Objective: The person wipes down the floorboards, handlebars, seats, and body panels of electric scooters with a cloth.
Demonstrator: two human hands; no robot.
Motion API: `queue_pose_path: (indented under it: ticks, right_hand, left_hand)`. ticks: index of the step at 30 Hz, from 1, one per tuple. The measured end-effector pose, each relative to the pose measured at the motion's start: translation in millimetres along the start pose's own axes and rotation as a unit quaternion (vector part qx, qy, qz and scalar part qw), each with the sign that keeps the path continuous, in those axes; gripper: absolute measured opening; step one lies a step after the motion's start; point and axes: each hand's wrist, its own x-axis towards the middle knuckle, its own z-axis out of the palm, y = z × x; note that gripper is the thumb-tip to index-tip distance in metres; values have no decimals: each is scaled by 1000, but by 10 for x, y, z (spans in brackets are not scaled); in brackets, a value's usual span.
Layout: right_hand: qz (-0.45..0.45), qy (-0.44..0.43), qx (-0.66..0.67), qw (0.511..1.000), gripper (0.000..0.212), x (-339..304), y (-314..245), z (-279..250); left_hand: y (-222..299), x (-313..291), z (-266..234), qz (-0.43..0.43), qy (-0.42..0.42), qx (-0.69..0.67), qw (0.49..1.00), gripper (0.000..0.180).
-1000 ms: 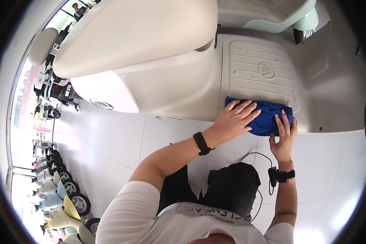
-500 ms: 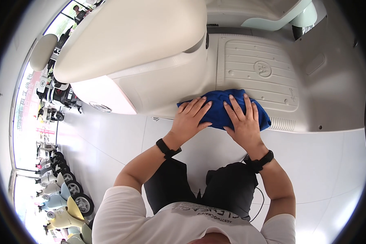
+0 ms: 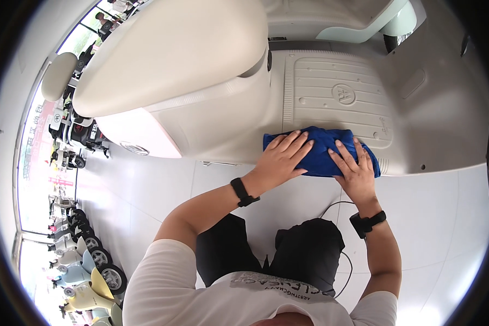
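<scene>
A blue cloth [image 3: 325,145] lies folded over the near edge of the scooter's cream footboard [image 3: 331,76]. On its left part rests my left hand [image 3: 281,159], fingers stretched out and pointing away from me. My right hand [image 3: 356,175] presses on the cloth's right part with its fingers spread. Both palms face down, and the cloth hangs slightly over the edge between them. The scooter's cream seat [image 3: 168,49] rises to the left of the footboard, above a pale pink side panel [image 3: 138,133].
The front shield [image 3: 445,108] of the scooter curves up on the right. Several parked scooters [image 3: 87,271] line the window side at left. A thin black cable [image 3: 349,271] runs over the pale tiled floor [image 3: 434,228] beside my right leg.
Both hands have slid to the right along the footboard edge, carrying the blue cloth with them. The fingers remain spread on it.
</scene>
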Motion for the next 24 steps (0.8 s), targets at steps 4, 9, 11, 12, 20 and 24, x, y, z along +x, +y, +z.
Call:
queue_pose_path:
  ticks: [4, 9, 11, 12, 20, 24]
  right_hand:
    - [70, 0, -6, 997, 79, -262, 365, -197]
    - [148, -10, -48, 988, 88, -595, 786, -303]
    - [149, -18, -55, 987, 91, -610, 819, -316]
    - [147, -19, -56, 987, 91, -611, 812, -322]
    - [208, -15, -69, 976, 95, -534, 599, -297]
    - [188, -10, -58, 980, 97, -481, 541, -263]
  left_hand:
    - [302, 400, 137, 51, 22, -25, 998, 77]
    - [681, 920, 391, 89, 27, -42, 995, 82]
    - [769, 1057, 444, 101, 28, -29, 994, 84]
    - [819, 1108, 452, 97, 23, -17, 995, 85]
    - [689, 913, 418, 95, 30, -36, 994, 84]
    - [597, 767, 327, 78, 25, -47, 996, 83]
